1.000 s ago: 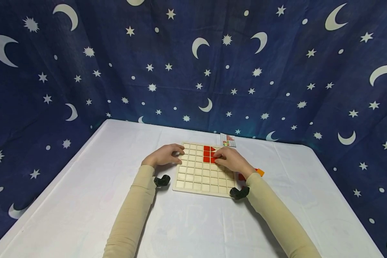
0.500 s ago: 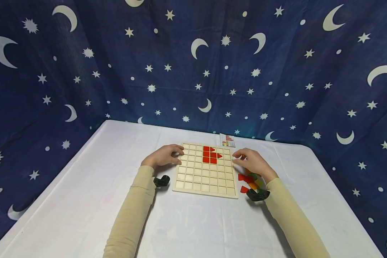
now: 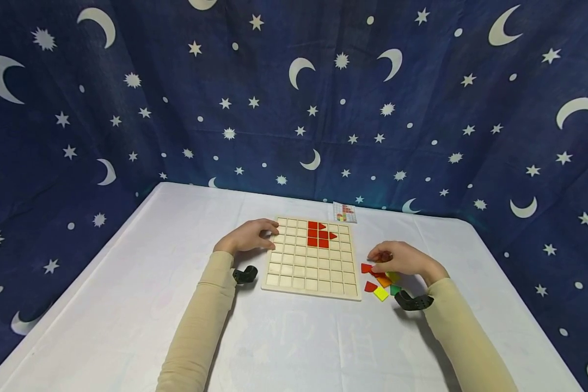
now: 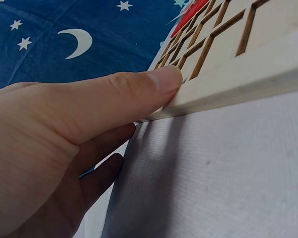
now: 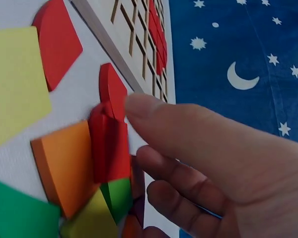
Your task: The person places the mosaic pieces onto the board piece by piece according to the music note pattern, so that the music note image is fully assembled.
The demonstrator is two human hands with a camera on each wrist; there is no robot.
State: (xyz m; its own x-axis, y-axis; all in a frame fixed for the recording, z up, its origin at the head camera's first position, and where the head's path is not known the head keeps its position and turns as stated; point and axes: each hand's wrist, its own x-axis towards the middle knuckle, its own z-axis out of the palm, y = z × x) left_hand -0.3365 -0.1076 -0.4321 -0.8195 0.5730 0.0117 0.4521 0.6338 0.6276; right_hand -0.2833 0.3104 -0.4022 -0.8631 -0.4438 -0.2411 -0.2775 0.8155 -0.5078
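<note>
A square wooden grid board (image 3: 311, 272) lies on the table with a block of red tiles (image 3: 318, 235) in its far rows, two of them pointed. My left hand (image 3: 246, 238) rests against the board's left edge. Its thumb (image 4: 124, 91) is nearly straight and touches the rim. To the right of the board, my right hand (image 3: 405, 258) is over a loose pile of coloured tiles. In the right wrist view the thumb is beside upright-leaning red tiles (image 5: 111, 146), with no tile visibly pinched. Parts of the pile under the hand are hidden.
Around the pile lie a yellow square tile (image 3: 381, 294), a red round-edged tile (image 3: 370, 287), an orange tile (image 5: 64, 168) and a green tile (image 5: 22, 210). A printed pattern card (image 3: 344, 213) is behind the board. A starry curtain (image 3: 255, 152) borders the white table (image 3: 294, 337).
My right hand has left the tiles on the board and moved right and nearer to the loose pile. A pointed red tile shows uncovered on the grid. The left hand stays put.
</note>
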